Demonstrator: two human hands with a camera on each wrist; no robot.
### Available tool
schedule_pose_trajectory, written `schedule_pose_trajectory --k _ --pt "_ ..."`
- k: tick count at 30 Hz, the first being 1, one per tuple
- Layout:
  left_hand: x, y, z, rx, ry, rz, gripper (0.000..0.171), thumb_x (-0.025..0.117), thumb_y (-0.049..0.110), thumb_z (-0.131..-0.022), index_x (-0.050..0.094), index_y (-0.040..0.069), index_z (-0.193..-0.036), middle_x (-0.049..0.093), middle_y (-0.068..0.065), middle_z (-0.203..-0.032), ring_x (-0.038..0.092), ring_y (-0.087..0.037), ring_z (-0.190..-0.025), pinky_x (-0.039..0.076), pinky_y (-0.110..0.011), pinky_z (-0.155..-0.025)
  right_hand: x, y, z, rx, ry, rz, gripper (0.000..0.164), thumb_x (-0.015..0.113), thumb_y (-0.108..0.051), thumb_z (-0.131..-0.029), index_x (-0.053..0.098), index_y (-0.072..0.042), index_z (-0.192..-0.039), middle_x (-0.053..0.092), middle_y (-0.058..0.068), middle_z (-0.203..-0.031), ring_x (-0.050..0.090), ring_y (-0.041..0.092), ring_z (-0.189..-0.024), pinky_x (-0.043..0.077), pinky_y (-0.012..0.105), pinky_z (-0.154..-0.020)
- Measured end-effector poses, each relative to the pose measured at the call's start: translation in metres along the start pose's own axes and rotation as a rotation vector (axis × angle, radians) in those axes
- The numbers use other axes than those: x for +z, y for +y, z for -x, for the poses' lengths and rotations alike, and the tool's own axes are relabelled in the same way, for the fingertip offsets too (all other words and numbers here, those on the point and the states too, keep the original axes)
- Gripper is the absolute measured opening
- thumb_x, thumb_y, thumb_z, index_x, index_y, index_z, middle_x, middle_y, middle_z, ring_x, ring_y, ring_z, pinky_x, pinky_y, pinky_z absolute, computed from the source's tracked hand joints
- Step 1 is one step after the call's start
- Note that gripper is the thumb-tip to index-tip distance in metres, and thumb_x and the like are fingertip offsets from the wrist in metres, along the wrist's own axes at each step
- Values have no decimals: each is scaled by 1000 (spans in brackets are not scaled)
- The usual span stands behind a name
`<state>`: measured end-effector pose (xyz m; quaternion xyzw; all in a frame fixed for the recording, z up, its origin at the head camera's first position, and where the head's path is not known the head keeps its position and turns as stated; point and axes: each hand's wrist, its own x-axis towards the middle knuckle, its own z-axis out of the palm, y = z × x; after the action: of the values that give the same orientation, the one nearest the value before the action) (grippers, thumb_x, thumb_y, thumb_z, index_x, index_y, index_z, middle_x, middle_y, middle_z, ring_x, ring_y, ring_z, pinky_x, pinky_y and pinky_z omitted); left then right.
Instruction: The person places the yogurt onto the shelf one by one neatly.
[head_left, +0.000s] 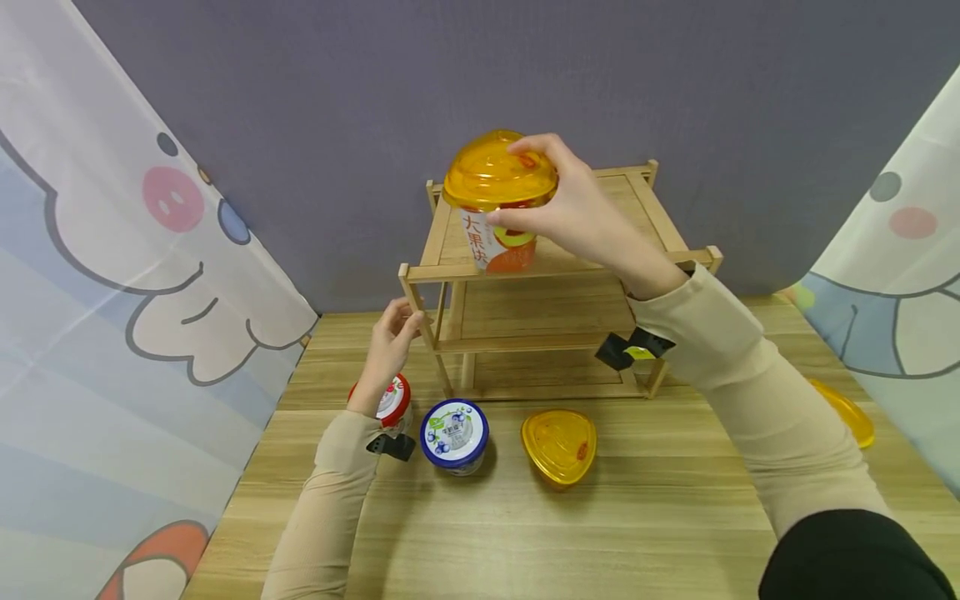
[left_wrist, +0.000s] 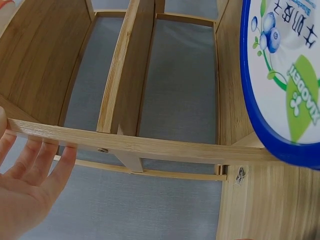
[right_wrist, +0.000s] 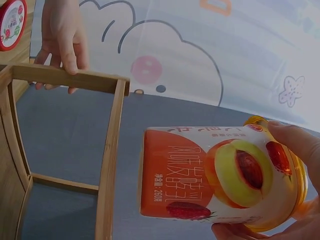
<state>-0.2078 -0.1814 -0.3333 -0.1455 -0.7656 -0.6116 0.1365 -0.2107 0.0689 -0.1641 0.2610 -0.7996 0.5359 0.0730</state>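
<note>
Above the front edge of the wooden rack [head_left: 543, 308], in the right hand [head_left: 573, 204]: one yellow-lidded cup [head_left: 498, 200], roughly upright, gripped at lid and upper wall by widely spread thumb and fingers; apart from the rack in the right wrist view. At the left hand [head_left: 392, 333]: the rack's left front post, pinched between thumb and fingers. Nearer than the left hand, on the surface [head_left: 637, 517]: one red-lidded tub [head_left: 393, 398], partly covered by the wrist. Between the forearms: one blue-lidded tub [head_left: 454, 435]; one second yellow cup [head_left: 560, 446]. Beyond the right forearm: one yellow lid [head_left: 851, 414], partly hidden. The step in hand was judged to be the setting of the held cup on the top tier, not yet completed; a level lowering behind the front rail, with the post kept steadied, seemed to be called for.
</note>
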Motion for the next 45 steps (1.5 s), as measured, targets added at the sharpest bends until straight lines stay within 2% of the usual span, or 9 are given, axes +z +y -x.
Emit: schedule_pose_trajectory --k 3,10,17,25,28,32,35,42,45 --pt "0 0 0 -4 1 -5 25 45 1 -91 46 -9 -114 54 -25 -96 56 -9 -83 47 -41 -82 2 2 -7 19 0 13 67 74 -21 -72 35 -11 -126 42 5 -122 51 15 -101 46 28 -83" --pt "0 -1 -1 -12 10 3 25 45 1 -91 46 -9 -114 54 5 -87 56 -27 -89 48 -39 -82 5 10 -25 60 7 49 68 74 -24 -72 35 -11 -126 44 6 -121 51 14 -101 45 26 -84" --pt "1 -1 -2 -6 10 2 26 45 1 -91 46 -10 -114 56 -8 -91 57 -12 -84 48 -39 -81 7 15 -37 84 11 64 69 74 -25 -72 35 -11 -126 43 5 -124 50 14 -103 45 26 -85" --pt "0 -3 -2 -4 10 3 26 45 0 -91 46 -10 -114 55 10 -85 57 -15 -84 50 -31 -79 10 19 -45 99 9 92 70 74 -26 -71 35 -12 -127 43 6 -124 49 13 -104 44 24 -85" --pt "0 -4 -2 -11 10 7 26 45 1 -91 46 -10 -114 57 2 -88 57 -15 -85 50 -27 -78 11 21 -48 96 1 89 69 74 -26 -71 35 -11 -126 43 6 -124 49 13 -103 44 23 -85" --pt "-1 -3 -2 -12 5 5 27 45 1 -91 45 -10 -115 55 -23 -95 56 -10 -83 49 -23 -77 13 23 -51 88 -12 67 68 74 -23 -72 36 -10 -126 43 7 -123 48 14 -103 44 24 -84" --pt "-1 -3 -2 -7 1 15 28 44 1 -91 44 -12 -116 50 -33 -100 56 -11 -84 49 -23 -78 15 24 -53 89 -13 56 67 74 -22 -72 36 -10 -126 43 7 -123 48 15 -103 45 25 -84" --pt "-1 -4 -2 -16 3 20 27 44 0 -91 44 -12 -115 54 -27 -97 54 -33 -91 49 -22 -77 17 28 -55 85 -34 44 68 74 -22 -71 35 -10 -126 46 7 -119 49 14 -101 46 23 -81" --pt "-1 -4 -2 -21 6 20 26 44 0 -91 45 -11 -115 51 -32 -100 54 -32 -91 49 -20 -77 17 29 -55 83 -42 48 69 74 -23 -72 35 -10 -127 45 7 -119 50 14 -100 46 23 -81"
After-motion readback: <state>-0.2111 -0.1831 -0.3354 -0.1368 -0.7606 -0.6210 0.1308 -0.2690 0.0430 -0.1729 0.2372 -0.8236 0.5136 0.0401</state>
